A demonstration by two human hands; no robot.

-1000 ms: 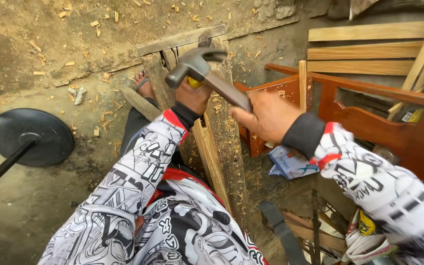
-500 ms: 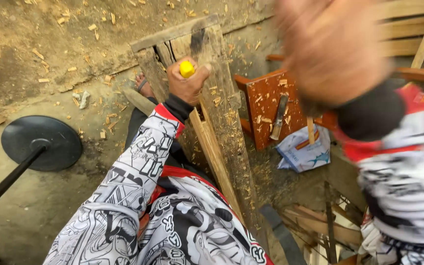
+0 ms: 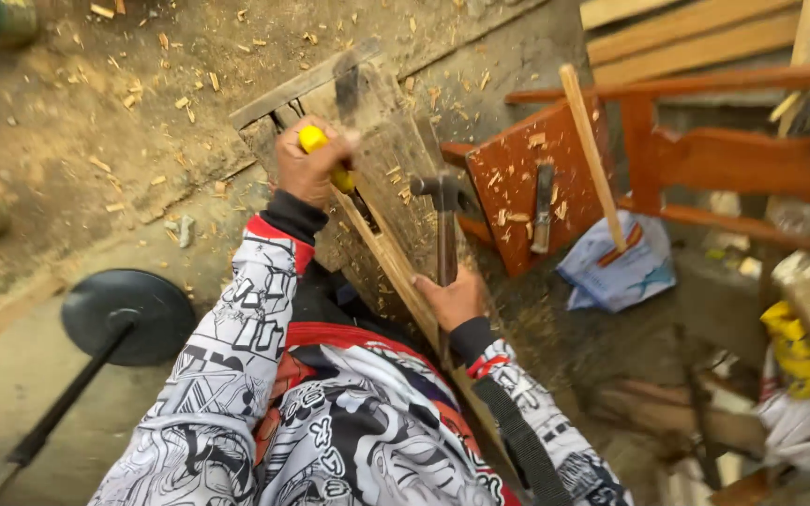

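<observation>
My left hand [image 3: 307, 169] grips a yellow-handled chisel [image 3: 328, 159], its blade set against a thin pale wooden strip [image 3: 396, 272] lying along a rough weathered plank [image 3: 382, 150]. My right hand [image 3: 452, 298] holds a hammer [image 3: 445, 220] by its handle, the dark head low over the plank just right of the chisel. Both sleeves are white with black print and red cuffs.
A reddish wooden chair [image 3: 705, 159] lies on its side at the right, with a flat tool [image 3: 541, 206] on its seat and a pale stick [image 3: 592, 155] across it. A black round base on a pole [image 3: 128, 314] stands at the left. Wood chips litter the dirt floor [image 3: 142, 112].
My right hand swung up close to the camera, then came down with the hammer, which now sits low beside the chisel. My left hand kept the chisel on the strip.
</observation>
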